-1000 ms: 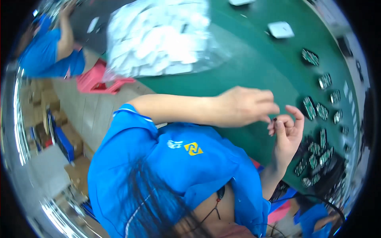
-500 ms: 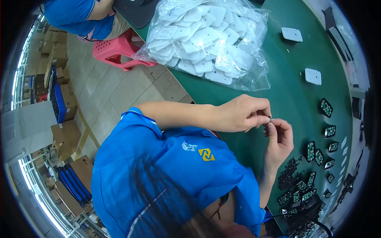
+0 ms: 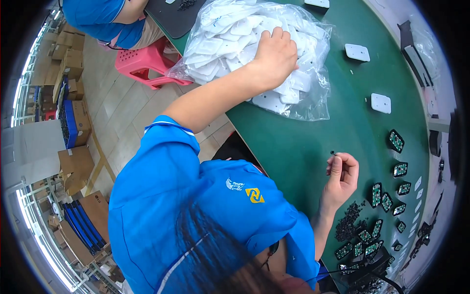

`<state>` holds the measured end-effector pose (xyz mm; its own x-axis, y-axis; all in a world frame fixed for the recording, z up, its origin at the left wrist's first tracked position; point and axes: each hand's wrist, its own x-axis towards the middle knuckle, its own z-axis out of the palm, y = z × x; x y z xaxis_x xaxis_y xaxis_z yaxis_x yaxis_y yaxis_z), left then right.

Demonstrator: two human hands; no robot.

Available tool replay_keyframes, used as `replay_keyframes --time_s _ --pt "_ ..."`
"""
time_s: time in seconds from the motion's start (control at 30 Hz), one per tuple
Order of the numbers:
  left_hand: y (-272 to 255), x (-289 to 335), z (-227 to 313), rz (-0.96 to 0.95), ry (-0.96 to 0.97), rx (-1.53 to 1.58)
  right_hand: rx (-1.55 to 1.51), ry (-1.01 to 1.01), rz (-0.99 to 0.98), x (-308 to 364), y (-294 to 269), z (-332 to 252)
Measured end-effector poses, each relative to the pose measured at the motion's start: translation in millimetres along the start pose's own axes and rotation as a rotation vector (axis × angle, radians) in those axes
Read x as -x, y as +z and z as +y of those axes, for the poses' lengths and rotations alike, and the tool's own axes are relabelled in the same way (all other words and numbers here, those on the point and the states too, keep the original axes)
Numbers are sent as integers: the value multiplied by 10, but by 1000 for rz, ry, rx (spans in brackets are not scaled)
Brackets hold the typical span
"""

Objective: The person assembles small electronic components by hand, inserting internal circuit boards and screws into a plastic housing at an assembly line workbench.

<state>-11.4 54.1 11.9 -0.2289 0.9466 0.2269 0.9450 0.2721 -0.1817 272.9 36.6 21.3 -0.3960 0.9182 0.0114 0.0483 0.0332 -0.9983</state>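
My left hand (image 3: 277, 58) rests on top of the pile of white plastic plates (image 3: 245, 29) in a clear plastic bag (image 3: 316, 105). Its fingers bend down among the plates and the tips are hidden, so I cannot tell whether it grips one. Over the green table (image 3: 289, 142), my right hand (image 3: 342, 174) is closed, pinching a tiny black part (image 3: 333, 153) between thumb and forefinger. Below that hand lies a heap of small black parts (image 3: 348, 220).
Several black housings with green circuit boards (image 3: 376, 195) are spread along the right side. White plates (image 3: 381, 103) sit apart near the far edge. A co-worker (image 3: 98, 19) sits at the upper left near a pink stool (image 3: 139, 63). Cardboard boxes (image 3: 76, 169) stand beyond the floor.
My left hand has left my right hand and moved up and left onto the bag of white plates. My right hand stays nearly in place with the small black part.
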Motion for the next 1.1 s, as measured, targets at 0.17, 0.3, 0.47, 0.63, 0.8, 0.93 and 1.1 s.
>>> replay_keyframes --time_s 0.17,0.3,0.47,0.63,0.8,0.93,1.1 --pt "86 -110 -65 -35 -4 -78 -26 25 -32 11 -125 13" --pt "-20 -100 -62 -82 30 -30 -58 13 -29 14 -212 41" --pt "-48 -190 -66 -232 82 -95 -73 10 -69 49 -258 43" --pt "-124 -218 -149 -58 99 -99 -90 -9 -79 108 -323 43" --pt "-530 -50 -228 348 -123 548 -97 19 4 167 -395 58" --pt "-905 357 113 181 -151 1178 -128 -9 19 134 -376 62" --pt "-504 667 710 -176 -131 1814 -141 -66 26 119 -267 -23"
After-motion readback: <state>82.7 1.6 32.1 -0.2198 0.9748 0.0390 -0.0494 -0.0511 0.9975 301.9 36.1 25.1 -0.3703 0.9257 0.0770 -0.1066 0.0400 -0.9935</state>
